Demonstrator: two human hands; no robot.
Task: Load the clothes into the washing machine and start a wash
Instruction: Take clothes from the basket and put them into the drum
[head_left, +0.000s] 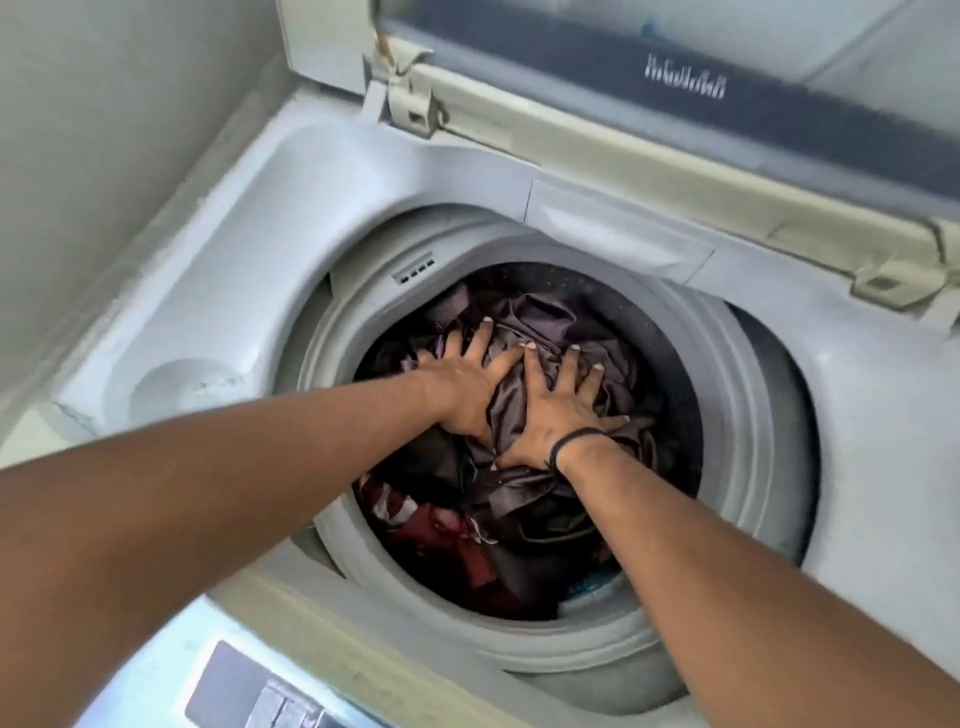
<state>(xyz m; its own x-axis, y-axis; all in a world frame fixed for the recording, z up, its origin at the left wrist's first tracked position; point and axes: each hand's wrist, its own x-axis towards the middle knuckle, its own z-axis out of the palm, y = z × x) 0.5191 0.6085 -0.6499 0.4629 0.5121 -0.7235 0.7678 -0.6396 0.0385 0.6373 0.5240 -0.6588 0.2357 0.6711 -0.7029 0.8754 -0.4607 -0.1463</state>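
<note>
Both arms outstretched, left hand (470, 387) and right hand (553, 410) flat, fingers spread.

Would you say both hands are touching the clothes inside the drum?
Touching: the head view shows the left hand and right hand pressed flat, fingers spread, on the dark clothes.

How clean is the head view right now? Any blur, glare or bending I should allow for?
Head view: wide-angle bending curves the washing machine edges; the raised lid and its lettering are smeared by motion blur; both hands, left and right, pressing the clothes, read fairly sharp; light is soft and even, no strong glare; the drum depths are dark, so lower garments are hard to separate.
</note>
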